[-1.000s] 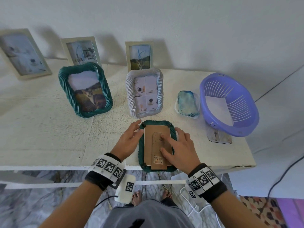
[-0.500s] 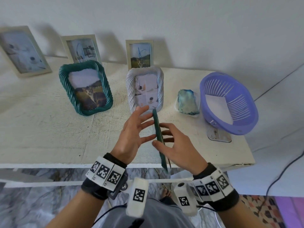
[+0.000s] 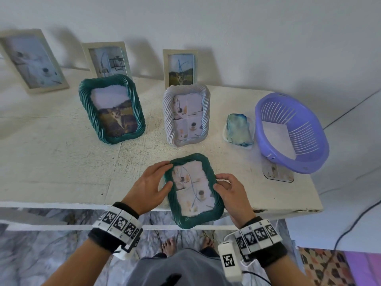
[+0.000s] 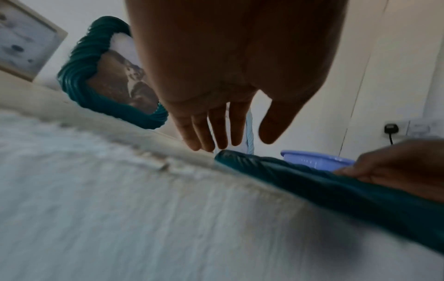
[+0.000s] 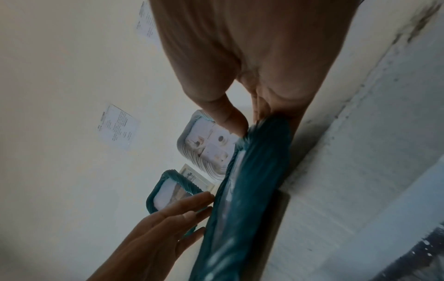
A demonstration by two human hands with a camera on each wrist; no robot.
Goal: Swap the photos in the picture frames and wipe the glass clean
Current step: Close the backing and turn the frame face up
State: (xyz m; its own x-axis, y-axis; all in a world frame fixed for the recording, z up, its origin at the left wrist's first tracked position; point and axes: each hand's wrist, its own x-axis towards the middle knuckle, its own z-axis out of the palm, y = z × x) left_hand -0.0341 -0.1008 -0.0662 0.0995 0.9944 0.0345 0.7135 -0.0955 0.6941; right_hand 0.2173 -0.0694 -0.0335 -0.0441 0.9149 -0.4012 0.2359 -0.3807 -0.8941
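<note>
A teal rope-edged frame lies face up over the table's front edge, tilted a little. It shows a collage photo of cups, and a blue scribble runs across its glass. My right hand pinches its right edge, thumb on top and fingers underneath; the right wrist view shows this pinch on the frame. My left hand has straight fingers that touch the frame's left edge and top corner. In the left wrist view those fingers hang just above the teal rim.
A second teal frame with a cat photo and a white rope frame stand behind. Three cream frames lean on the wall. A blue-green cloth and a purple basket sit at the right on the white table.
The frame lay back up on the table, then stood on edge between my hands. Now it is turned face up, and my right hand holds its right edge.
</note>
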